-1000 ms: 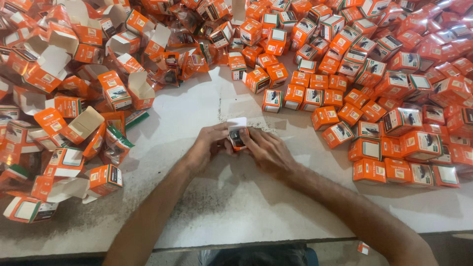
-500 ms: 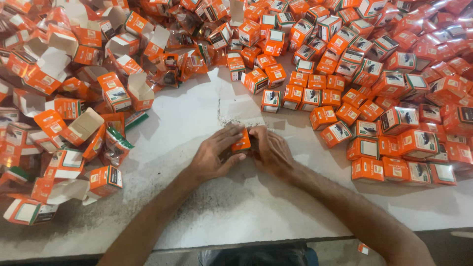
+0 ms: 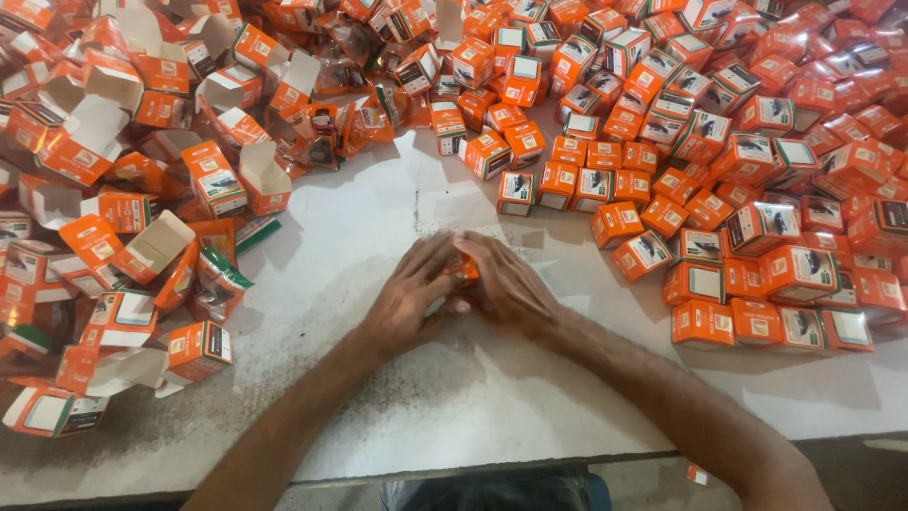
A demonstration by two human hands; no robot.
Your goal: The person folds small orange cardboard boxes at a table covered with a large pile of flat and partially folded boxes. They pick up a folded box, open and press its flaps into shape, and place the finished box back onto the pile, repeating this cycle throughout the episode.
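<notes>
Two hands meet at the middle of the counter, a little toward its near edge. The left hand [image 3: 411, 298] and the right hand [image 3: 506, 284] are cupped together, fingers bent, grasping one small orange box [image 3: 463, 272] between them; only a sliver of the box shows between the fingertips, so which flap or face is being pressed cannot be told. Both forearms reach in from the near edge.

Judged risk: thin card held under pressure from both sides could crease or buckle at a flap, and the box could slip from the fingertips into the heaps, where it would be hard to tell from the rest.

To the right and along the far edge lie closed orange boxes [image 3: 757, 274], packed closely, many upright, the heap running to the far right corner. To the left lie opened and flattened orange boxes [image 3: 142, 246], flaps splayed and pale insides showing, piled toward the far left corner.

The counter [image 3: 454, 407] is a pale, scuffed surface, with a seam running toward the far edge and dark speckling near the left heap. Below the near edge a strip of dim floor shows.
</notes>
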